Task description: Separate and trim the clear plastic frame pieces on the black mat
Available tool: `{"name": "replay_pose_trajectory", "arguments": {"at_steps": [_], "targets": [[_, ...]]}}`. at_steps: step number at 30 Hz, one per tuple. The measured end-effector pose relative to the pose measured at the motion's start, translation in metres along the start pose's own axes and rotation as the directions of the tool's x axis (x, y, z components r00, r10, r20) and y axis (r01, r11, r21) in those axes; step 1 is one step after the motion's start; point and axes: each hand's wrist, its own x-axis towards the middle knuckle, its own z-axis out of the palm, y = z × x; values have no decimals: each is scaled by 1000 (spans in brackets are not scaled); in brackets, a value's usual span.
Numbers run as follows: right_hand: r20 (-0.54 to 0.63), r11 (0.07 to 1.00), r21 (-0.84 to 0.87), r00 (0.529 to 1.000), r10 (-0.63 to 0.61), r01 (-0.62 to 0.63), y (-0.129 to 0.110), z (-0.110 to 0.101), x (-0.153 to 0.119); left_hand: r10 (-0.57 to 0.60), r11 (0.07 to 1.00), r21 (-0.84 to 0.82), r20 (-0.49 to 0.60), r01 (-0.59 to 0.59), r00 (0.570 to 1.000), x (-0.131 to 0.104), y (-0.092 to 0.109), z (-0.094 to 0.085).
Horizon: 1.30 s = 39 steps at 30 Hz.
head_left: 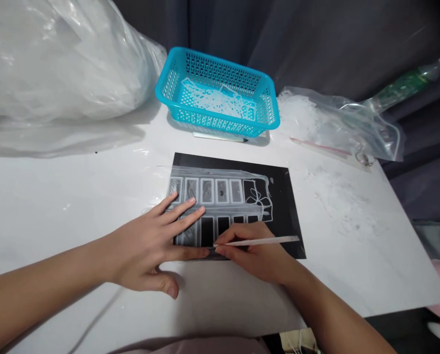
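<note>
A black sheet (282,206) lies on the white table, with a translucent, white-edged piece on top that shows two rows of rectangular frames (222,191). My left hand (149,243) rests flat over the left part of this piece, its fingers spread and its thumb on the table. In my right hand (256,248) a slim whitish stick-like tool (267,241) is pinched between thumb and fingers. Its tip meets the lower row near my left little finger. I cannot make out what kind of tip it has. My right hand hides part of the lower row.
Behind the sheet stands a blue perforated basket (220,120) holding white cut scraps. A large clear plastic bag (65,64) fills the back left. At the back right are a zip bag of white pieces (315,118) and a green bottle (404,88). White scraps (348,201) litter the right side.
</note>
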Motion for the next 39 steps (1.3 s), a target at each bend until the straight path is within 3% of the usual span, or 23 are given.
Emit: {"name": "replay_pose_trajectory", "arguments": {"at_steps": [14,18,24,39], "targets": [[4,999,-30,1000,-31,31,2,0,-1,-6,1000,-18,2,6,1000,0,0,0],[39,985,-86,988,-148,151,3,0,-1,-8,1000,-21,2,9,1000,0,0,0],[132,925,-123,930,-344,359,7,0,-4,-3,1000,-19,-6,3,1000,1,1,0],[160,925,-149,932,-325,348,6,-2,-4,62,997,-50,64,-59,996,1,-5,-10]]}}
